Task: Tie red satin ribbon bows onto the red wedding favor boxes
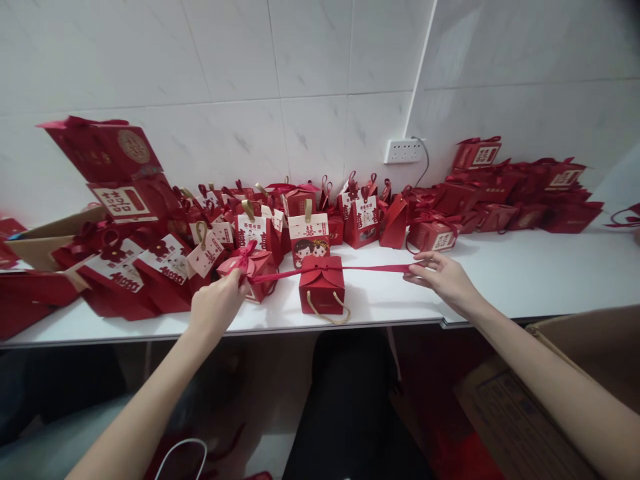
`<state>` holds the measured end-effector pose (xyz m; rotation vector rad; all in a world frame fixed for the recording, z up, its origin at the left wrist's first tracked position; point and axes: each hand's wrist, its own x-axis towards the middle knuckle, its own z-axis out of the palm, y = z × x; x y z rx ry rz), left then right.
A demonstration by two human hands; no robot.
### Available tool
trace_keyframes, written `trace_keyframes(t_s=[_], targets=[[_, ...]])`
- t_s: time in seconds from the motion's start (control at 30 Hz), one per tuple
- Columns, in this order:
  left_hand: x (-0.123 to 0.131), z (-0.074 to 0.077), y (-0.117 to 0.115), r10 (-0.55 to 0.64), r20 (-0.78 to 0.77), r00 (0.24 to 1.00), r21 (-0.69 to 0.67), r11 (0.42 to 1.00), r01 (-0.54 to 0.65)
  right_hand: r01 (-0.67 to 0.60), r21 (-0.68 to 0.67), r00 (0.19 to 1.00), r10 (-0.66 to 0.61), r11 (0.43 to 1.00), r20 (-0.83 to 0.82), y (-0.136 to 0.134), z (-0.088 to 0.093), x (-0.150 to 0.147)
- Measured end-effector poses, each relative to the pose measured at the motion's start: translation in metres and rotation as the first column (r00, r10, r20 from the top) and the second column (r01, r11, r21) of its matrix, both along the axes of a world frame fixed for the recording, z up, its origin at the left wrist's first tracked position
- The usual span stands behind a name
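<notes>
A small red gift box (323,293) with gold cord handles stands near the table's front edge. A red ribbon (373,268) runs across its top and stretches nearly level to both sides. My left hand (220,300) is closed on the ribbon's left end, in front of another red box with a bow (260,267). Out to the right, my right hand (440,275) pinches the other end between thumb and fingers. Behind the gift box is a box printed with two cartoon figures (310,247).
Several red favour boxes with ribbon loops crowd the white table (525,273) along the tiled wall. Stacked red boxes (125,167) rise at left, with more piled at right (520,187). A power strip (403,151) hangs on the wall. An open cardboard carton (530,413) sits low at right.
</notes>
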<state>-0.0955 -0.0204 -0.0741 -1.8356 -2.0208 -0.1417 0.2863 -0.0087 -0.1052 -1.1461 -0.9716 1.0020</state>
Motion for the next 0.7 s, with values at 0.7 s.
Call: trace_keyframes(t_s=[0.7], targets=[[0.009, -0.011, -0.021, -0.347, 0.384, 0.856, 0.090, 0.936, 0.339, -0.143, -0.150, 0.710, 0.207, 0.978, 0.673, 0.007, 0.004, 0.004]])
